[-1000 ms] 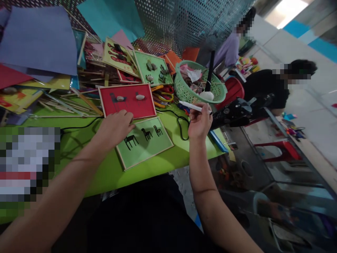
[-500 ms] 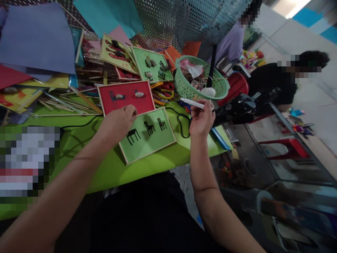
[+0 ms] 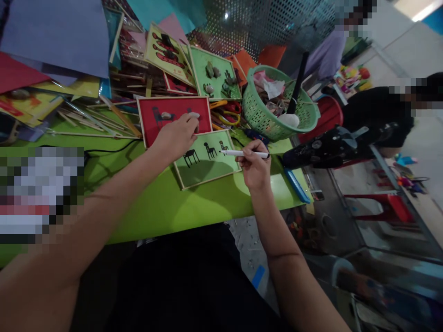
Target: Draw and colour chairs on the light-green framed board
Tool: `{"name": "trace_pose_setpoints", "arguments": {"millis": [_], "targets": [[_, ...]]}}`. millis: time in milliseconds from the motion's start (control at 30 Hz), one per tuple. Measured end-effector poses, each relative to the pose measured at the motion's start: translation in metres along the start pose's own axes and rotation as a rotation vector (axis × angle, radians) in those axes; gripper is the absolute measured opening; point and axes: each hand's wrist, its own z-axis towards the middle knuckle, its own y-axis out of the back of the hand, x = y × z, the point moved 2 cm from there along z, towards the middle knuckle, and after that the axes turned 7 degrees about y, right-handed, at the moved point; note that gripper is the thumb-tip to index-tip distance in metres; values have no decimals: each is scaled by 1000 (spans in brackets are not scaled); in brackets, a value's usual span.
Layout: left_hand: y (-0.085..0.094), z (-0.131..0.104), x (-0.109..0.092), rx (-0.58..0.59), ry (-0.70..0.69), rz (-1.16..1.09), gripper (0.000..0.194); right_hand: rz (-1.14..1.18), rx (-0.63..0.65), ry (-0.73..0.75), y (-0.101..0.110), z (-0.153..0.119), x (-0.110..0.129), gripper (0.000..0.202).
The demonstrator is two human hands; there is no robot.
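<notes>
My right hand (image 3: 255,161) grips a white marker (image 3: 232,152), its dark tip over the right-hand chair drawing on the green framed board (image 3: 207,173). That board shows a black table and two black chairs. Above it lies a red framed board (image 3: 147,122) with a dark drawing and a pale stone (image 3: 166,115). My left hand (image 3: 182,136) is over the border between the two boards, with its fingers bent at the red board. A second pale stone (image 3: 194,115) shows at its fingertips; whether the fingers hold it is unclear.
A green basket (image 3: 268,117) of scraps stands behind my right hand. Scissors (image 3: 230,116), sticks (image 3: 100,120) and more framed boards (image 3: 218,92) lie at the back. A blue object (image 3: 296,186) is at the table's right edge. Two people are at the right.
The marker has come down and left over the green board, its dark tip now visible. My left hand has moved towards the right stone on the red board. The view has shifted.
</notes>
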Motion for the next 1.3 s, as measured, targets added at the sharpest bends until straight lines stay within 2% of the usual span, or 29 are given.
{"name": "trace_pose_setpoints", "arguments": {"millis": [100,267,433,533,733,933,1033,1300], "targets": [[4,-5,6,16,19,6,31,6,96,-101,-6,-10,-2,24],[5,-15,22,136,4,-34,39,43,279,-207,-20,-20,-4,27],[-5,-19,29,165,-18,-24,57,-15,359,-266,-29,-28,-10,28],[-3,-23,26,173,-45,9,59,-87,396,-255,-29,-31,-12,26],[5,-30,24,153,-89,13,50,-219,432,-199,-25,-35,-12,25],[1,-29,26,161,-91,18,51,-297,466,-146,-26,-38,-10,22],[-2,-26,26,180,-78,48,59,-295,469,-129,-27,-38,-9,21],[-6,-23,30,179,-62,19,59,-277,384,-120,-28,-34,-6,25]]}}
